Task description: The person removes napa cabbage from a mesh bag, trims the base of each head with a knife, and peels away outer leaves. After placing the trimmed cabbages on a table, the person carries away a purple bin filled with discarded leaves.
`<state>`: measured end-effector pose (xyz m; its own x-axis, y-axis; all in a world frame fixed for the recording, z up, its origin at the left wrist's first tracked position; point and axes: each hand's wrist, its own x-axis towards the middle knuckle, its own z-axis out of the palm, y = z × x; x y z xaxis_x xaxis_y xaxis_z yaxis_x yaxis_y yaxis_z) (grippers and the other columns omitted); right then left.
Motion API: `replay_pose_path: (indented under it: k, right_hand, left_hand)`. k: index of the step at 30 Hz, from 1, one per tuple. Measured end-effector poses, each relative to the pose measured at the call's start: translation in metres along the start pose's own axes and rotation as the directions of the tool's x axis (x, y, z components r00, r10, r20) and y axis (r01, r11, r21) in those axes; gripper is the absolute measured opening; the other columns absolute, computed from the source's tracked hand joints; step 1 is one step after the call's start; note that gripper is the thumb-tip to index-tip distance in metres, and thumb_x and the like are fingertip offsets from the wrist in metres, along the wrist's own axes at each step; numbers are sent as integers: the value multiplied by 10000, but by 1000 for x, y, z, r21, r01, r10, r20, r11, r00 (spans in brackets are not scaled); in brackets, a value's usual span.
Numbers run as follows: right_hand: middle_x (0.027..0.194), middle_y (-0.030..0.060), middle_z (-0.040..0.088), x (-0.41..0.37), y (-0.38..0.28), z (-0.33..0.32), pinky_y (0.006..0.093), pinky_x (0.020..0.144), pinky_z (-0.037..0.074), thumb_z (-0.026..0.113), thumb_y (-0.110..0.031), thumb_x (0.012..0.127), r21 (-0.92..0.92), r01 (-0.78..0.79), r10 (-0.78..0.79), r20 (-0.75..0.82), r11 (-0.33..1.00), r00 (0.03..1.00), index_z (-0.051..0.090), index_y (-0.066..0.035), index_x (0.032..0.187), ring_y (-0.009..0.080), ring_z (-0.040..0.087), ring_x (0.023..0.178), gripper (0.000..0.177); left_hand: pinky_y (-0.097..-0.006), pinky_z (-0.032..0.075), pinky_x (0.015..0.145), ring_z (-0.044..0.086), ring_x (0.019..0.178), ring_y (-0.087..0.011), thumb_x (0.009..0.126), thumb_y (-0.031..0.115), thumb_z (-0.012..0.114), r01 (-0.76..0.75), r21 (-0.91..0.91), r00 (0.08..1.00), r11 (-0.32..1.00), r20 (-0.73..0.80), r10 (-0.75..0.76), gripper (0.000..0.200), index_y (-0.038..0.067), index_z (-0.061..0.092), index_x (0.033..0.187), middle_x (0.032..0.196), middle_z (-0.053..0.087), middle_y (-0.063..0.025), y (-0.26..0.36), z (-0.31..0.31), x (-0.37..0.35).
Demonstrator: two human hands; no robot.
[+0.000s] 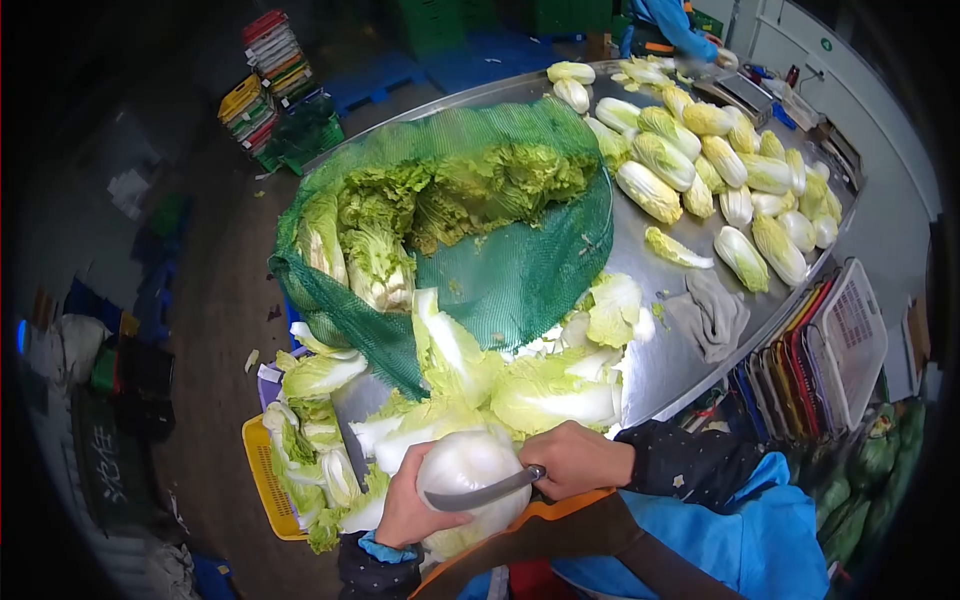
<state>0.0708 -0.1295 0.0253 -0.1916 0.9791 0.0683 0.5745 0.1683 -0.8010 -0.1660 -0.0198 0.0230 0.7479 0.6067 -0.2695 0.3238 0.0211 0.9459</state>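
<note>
My left hand [408,503] is wrapped round the side of a pale cabbage [468,462], held close to my body at the bottom middle. My right hand [578,460] grips the handle of a curved knife [482,494], whose blade lies across the cabbage. Loose leaves [560,388] are spread on the metal table [655,385] just beyond my hands. Behind them a green mesh bag [500,285] lies with its mouth open, and leafy cabbages [380,262] show inside it.
Trimmed cabbages [665,160] cover the table's right side, near a grey cloth [708,315]. A yellow crate [268,480] of leaves stands at the lower left. Stacked crates [845,345] are at the right. Another person's blue sleeve [680,25] shows at the top.
</note>
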Motion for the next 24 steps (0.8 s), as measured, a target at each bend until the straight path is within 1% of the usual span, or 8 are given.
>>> replay_pose_path:
  k: [2, 14, 17, 19, 21, 22, 23, 24]
  right_hand:
    - [656, 185, 574, -2, 0, 0, 457, 579, 467, 538, -117, 654, 4, -38, 37, 88, 999, 995, 550, -25, 671, 384, 577, 633, 94]
    - [634, 188, 590, -3, 3, -1, 427, 568, 476, 583, -107, 611, -175, -197, 222, 138, 965, 965, 608, -33, 675, 380, 590, 628, 101]
    - [647, 214, 593, -12, 67, 2, 427, 587, 480, 558, -138, 631, -138, -495, 507, 63, 858, 860, 648, -12, 711, 396, 590, 631, 175]
    - [652, 224, 593, -27, 104, 0, 422, 595, 482, 551, -148, 640, -157, -616, 635, 135, 772, 761, 654, -6, 716, 398, 593, 641, 191]
    - [642, 219, 604, -34, 112, 6, 443, 601, 485, 536, -134, 656, -163, -488, 500, 38, 857, 865, 623, 24, 672, 385, 597, 617, 181]
    - [592, 210, 585, -30, 95, 1, 398, 579, 489, 550, -155, 710, 4, -442, 442, 17, 897, 897, 640, 21, 685, 329, 604, 575, 200]
    - [604, 158, 609, -27, 70, -2, 356, 518, 467, 568, -190, 775, 307, -297, 340, -97, 904, 935, 669, 10, 845, 239, 584, 517, 235]
    - [671, 118, 631, -19, 46, -3, 341, 489, 447, 591, -228, 792, 528, -234, 306, -52, 816, 951, 638, -8, 979, 196, 563, 498, 293]
  left_hand:
    - [-332, 454, 874, 577, 987, -200, 457, 158, 885, -32, 114, 998, 993, -51, 38, 843, 10, 424, 1147, 1042, 592, -117, -1, 2, 2]
    - [-339, 474, 843, 600, 959, -196, 415, 260, 919, 4, 43, 997, 999, -82, 0, 864, 6, 446, 1092, 1019, 616, -134, 8, 20, -6]
    - [-343, 469, 857, 597, 972, -199, 405, 281, 928, -216, 231, 976, 949, 50, 210, 885, -2, 459, 1101, 1041, 615, -146, 30, 23, -15]
    - [-344, 465, 866, 597, 974, -203, 402, 283, 930, -209, 134, 978, 969, 4, 211, 886, -4, 466, 1100, 1051, 613, -148, 14, 21, -17]
    - [-348, 449, 891, 586, 997, -213, 394, 278, 934, -181, -60, 982, 982, -63, 177, 893, -8, 475, 1105, 1078, 604, -148, 2, 21, -24]
    - [-348, 449, 891, 586, 997, -213, 394, 278, 934, -186, -54, 980, 981, -78, 182, 893, -8, 475, 1105, 1078, 604, -148, 2, 21, -23]
    - [-348, 445, 898, 579, 1008, -210, 394, 278, 934, -169, -87, 982, 982, -98, 161, 898, -10, 477, 1112, 1088, 600, -150, 3, 22, -24]
    - [-348, 440, 905, 572, 1020, -207, 393, 278, 934, -158, -121, 983, 980, -117, 144, 904, -12, 480, 1119, 1098, 595, -151, 5, 21, -24]
